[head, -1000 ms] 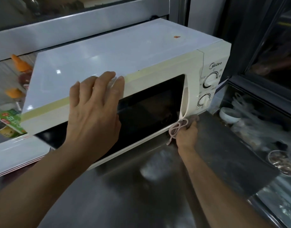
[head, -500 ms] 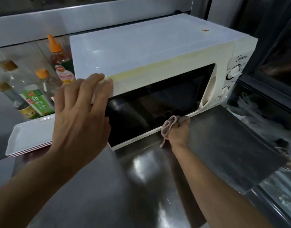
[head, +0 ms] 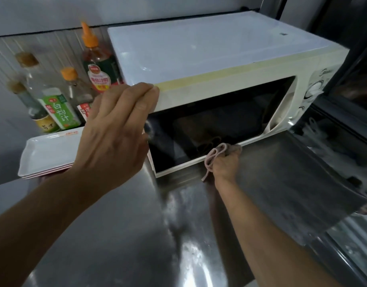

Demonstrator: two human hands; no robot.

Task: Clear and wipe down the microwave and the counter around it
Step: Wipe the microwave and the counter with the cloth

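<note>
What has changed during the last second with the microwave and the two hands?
The microwave, tilted before, now sits level on the counter. The left hand slid to its front left corner. The right hand, still holding the cloth, moved left along the door's bottom edge. The bottles stayed.

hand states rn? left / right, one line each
Left hand: open, straight fingers resting on the microwave at its top front corner.
Right hand: closed, holding a pinkish cloth at the door's bottom edge.

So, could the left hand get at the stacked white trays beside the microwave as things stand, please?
Probably yes: the left hand rests on the microwave's front corner, holding nothing, and the trays lie just below it, with nothing between.
</note>
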